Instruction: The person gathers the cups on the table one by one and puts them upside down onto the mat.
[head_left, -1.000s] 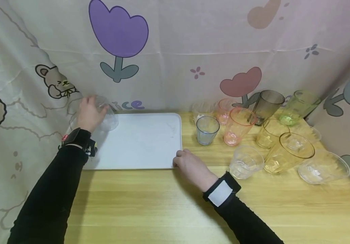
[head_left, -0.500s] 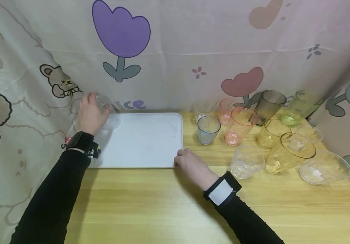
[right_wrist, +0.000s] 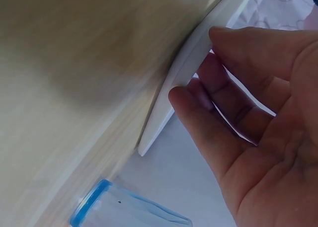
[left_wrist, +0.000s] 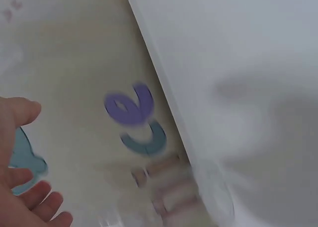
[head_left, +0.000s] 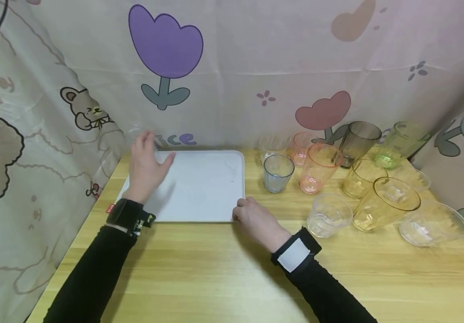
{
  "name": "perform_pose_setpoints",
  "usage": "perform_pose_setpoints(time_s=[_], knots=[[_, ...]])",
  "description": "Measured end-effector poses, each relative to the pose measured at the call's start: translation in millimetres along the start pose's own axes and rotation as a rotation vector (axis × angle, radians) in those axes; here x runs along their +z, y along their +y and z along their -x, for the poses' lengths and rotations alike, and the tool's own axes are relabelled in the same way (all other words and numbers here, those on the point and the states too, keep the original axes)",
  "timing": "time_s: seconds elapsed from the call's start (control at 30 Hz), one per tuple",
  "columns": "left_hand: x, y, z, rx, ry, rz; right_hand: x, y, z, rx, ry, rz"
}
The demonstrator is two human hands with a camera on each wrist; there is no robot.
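My left hand (head_left: 146, 169) is raised over the left part of the white tray (head_left: 203, 188), its fingers straight and spread, holding nothing. Behind its fingertips, a clear cup (head_left: 134, 131) is mostly hidden; a faint clear outline shows at the tray's edge in the left wrist view. At the tray's front right corner, my right hand (head_left: 258, 222) grips the rim with curled fingers. The right wrist view shows its thumb and fingertips against the tray's edge (right_wrist: 186, 60). A small blue glass (head_left: 278, 174) stands just right of the tray.
Several cups crowd the table's right side: orange (head_left: 321, 168), grey (head_left: 359, 143), green (head_left: 401, 146), yellow (head_left: 389, 204) and clear (head_left: 329, 215). A patterned cloth (head_left: 232, 67) hangs behind and to the left. The wooden table (head_left: 216, 269) extends in front of the tray.
My left hand has let go of the clear cup at the back left and moved right and slightly toward me, fingers spreading. My right hand stays at the tray corner.
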State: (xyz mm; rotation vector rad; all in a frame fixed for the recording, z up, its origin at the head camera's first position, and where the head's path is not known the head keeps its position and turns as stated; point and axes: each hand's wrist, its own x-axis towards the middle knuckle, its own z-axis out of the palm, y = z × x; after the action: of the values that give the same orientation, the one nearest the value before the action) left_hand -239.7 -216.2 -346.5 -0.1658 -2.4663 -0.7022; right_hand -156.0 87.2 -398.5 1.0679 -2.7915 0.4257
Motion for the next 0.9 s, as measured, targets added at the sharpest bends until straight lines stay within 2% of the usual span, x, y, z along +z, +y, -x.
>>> perform_pose_setpoints(time_s=[0.1, 0.2, 0.3, 0.47, 0.67, 0.9], knots=[[8.3, 17.2, 13.3, 0.027, -0.072, 0.043, -0.5, 0.2, 0.6, -0.003, 0.002, 0.004], [18.1, 32.4, 27.5, 0.050, -0.197, 0.097, -0.6, 0.3, 0.8, -0.006, 0.008, 0.010], [29.1, 43.8, 42.6, 0.102, -0.316, 0.122, -0.9, 0.1, 0.6, -0.009, 0.011, 0.021], [43.0, 54.6, 65.3, 0.204, -0.413, 0.142, -1.4, -1.9, -0.3, -0.016, -0.006, 0.044], [50.1, 59.8, 82.1, 0.180, -0.530, 0.171, -0.3, -4.2, -1.7, -0.003, -0.022, 0.054], [51.4, 66.2, 87.5, 0.172, -0.689, 0.151, -0.8, -2.6, -0.8, 0.010, -0.028, 0.049]])
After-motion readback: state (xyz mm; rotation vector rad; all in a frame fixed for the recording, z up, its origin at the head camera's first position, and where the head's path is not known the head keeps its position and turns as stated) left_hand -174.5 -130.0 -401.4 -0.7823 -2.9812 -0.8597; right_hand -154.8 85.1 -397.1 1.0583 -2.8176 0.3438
